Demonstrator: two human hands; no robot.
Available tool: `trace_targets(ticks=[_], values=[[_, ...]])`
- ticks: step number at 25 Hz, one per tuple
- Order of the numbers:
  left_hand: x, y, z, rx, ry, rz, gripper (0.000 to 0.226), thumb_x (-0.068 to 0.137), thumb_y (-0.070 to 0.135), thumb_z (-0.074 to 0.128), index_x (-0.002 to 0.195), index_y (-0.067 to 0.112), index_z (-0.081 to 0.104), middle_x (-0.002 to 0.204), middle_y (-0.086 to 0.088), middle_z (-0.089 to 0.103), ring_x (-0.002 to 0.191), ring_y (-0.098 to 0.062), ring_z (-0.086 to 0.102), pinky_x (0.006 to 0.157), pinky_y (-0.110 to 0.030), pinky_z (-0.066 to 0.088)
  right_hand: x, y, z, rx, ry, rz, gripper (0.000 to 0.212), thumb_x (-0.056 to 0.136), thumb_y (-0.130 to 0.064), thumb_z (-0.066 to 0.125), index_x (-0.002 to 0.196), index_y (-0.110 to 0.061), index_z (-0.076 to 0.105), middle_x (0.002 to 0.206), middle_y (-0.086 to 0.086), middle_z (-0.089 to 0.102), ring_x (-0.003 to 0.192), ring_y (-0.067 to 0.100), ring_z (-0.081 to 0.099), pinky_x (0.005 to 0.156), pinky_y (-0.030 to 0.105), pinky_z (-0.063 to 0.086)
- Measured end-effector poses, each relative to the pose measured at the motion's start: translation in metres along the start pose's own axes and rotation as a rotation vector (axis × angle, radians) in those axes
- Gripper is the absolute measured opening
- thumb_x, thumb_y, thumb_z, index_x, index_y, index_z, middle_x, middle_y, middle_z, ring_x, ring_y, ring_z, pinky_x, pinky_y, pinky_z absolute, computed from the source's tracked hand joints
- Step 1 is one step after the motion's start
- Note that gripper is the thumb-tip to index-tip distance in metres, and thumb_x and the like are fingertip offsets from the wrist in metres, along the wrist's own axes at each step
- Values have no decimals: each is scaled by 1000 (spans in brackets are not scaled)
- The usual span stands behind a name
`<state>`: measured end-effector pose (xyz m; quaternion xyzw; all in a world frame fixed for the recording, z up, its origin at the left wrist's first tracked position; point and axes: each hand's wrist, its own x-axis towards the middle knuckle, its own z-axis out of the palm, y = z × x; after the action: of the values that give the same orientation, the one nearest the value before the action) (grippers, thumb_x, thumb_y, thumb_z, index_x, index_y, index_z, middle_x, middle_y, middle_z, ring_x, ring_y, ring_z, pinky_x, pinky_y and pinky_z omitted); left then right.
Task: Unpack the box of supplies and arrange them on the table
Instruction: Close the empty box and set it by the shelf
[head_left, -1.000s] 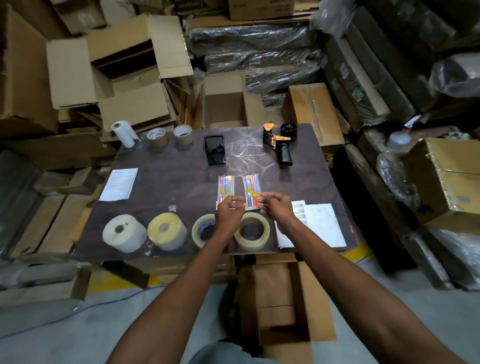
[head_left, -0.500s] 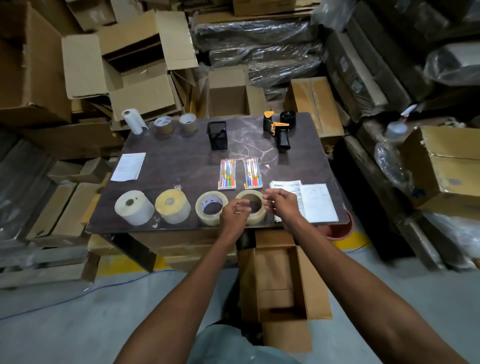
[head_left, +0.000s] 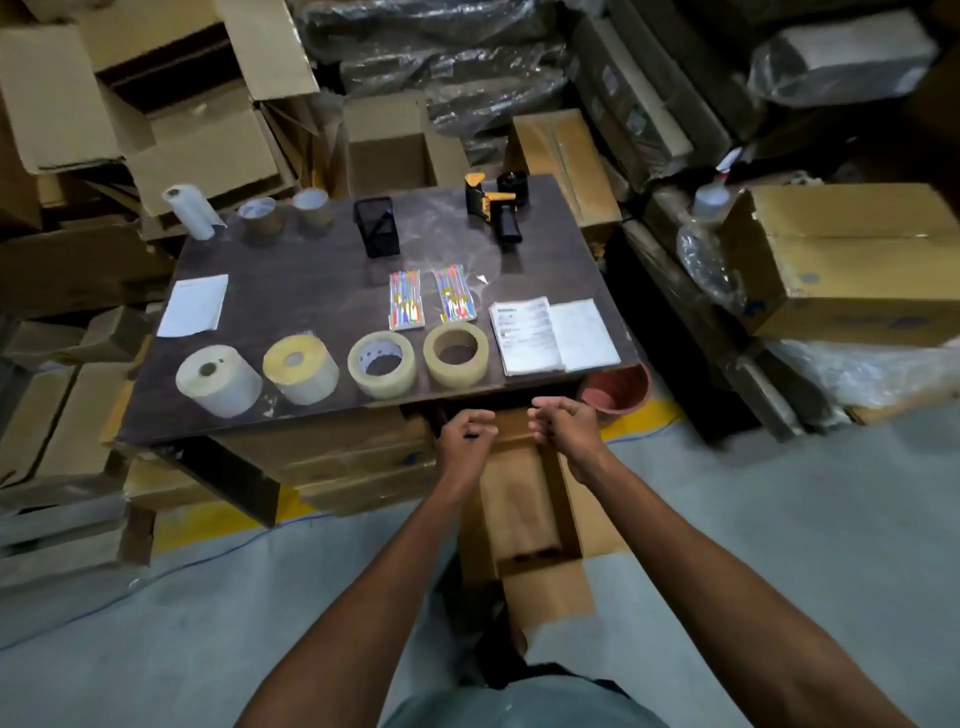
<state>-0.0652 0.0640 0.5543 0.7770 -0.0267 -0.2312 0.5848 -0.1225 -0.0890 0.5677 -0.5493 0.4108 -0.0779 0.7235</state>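
A storeroom piled with cardboard cartons surrounds a dark wooden tabletop (head_left: 291, 291). Nearest, the left hand (head_left: 464, 435) and right hand (head_left: 563, 423) hang over the open brown cardboard box (head_left: 524, 499) on the floor below the near edge, each grip loosely curled and empty. Along the near edge sit four tape rolls (head_left: 456, 357); behind them lie two colourful pen packs (head_left: 406, 300); a black-and-orange tape dispenser (head_left: 496, 205) lies by the far edge.

Pen packs (head_left: 431, 300) behind tape rolls (head_left: 418, 358) on table (head_left: 291, 280)
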Motion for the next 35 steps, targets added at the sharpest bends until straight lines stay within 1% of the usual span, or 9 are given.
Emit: trace_targets(ticks=[6, 9, 11, 17, 21, 26, 30, 32, 35], values=[[-65, -72, 13, 61, -97, -101, 18, 90, 9, 63, 101, 23, 67, 98, -3, 72, 85, -14, 64, 73, -28, 51, -48, 64, -45, -43, 36, 90, 19, 97, 2, 52, 111, 4, 64, 84, 14, 66, 58, 14, 61, 50, 20, 51], [-89, -98, 18, 91, -113, -150, 17, 90, 12, 65, 101, 25, 69, 98, -2, 73, 86, -17, 66, 70, -28, 51, -63, 93, -66, -45, 58, 140, 21, 97, 0, 52, 113, 5, 64, 83, 13, 66, 61, 15, 60, 53, 21, 52], [-100, -108, 25, 111, -103, -181, 17, 90, 13, 66, 100, 26, 69, 98, -1, 73, 87, -19, 67, 67, -29, 54, -67, 108, -78, -65, 83, 185, 21, 97, -2, 52, 112, 3, 66, 84, 13, 67, 62, 16, 62, 54, 22, 53], [-110, -162, 51, 155, -54, -270, 17, 88, 15, 70, 101, 24, 71, 96, -2, 74, 91, -21, 69, 83, -41, 60, -55, 155, -118, -171, 61, 290, 22, 96, 2, 46, 98, -4, 67, 78, 11, 66, 55, 17, 58, 51, 25, 51], [-113, -207, 83, 151, 6, -312, 17, 89, 12, 69, 100, 25, 69, 100, -6, 73, 93, -23, 69, 84, -41, 58, -21, 203, -151, -257, -20, 312, 22, 95, 2, 46, 97, -2, 67, 79, 14, 65, 58, 20, 57, 54, 28, 50], [-87, -289, 122, 158, -1, -324, 18, 91, 12, 66, 99, 29, 67, 97, -6, 71, 92, -25, 67, 83, -42, 57, 45, 290, -183, -402, 4, 311, 24, 95, -2, 48, 100, -6, 71, 87, 14, 70, 71, 22, 63, 63, 31, 57], [-48, -385, 140, 211, -21, -336, 22, 92, 12, 64, 91, 34, 67, 94, -5, 72, 87, -24, 67, 77, -37, 56, 104, 378, -195, -610, 4, 219, 22, 91, -11, 55, 100, -13, 75, 99, 12, 74, 87, 26, 68, 86, 41, 59], [-28, -432, 149, 258, -9, -335, 25, 88, 8, 65, 90, 33, 66, 101, -8, 73, 91, -25, 68, 80, -33, 54, 131, 420, -199, -711, -10, 161, 22, 91, -12, 56, 103, -13, 75, 107, 10, 73, 99, 28, 68, 92, 37, 54], [-5, -486, 157, 334, 36, -321, 25, 84, 7, 67, 98, 27, 64, 107, -4, 68, 97, -25, 65, 86, -35, 53, 169, 476, -207, -898, -68, 82, 22, 90, -19, 63, 106, -9, 73, 110, 11, 72, 105, 30, 65, 84, 31, 48]])
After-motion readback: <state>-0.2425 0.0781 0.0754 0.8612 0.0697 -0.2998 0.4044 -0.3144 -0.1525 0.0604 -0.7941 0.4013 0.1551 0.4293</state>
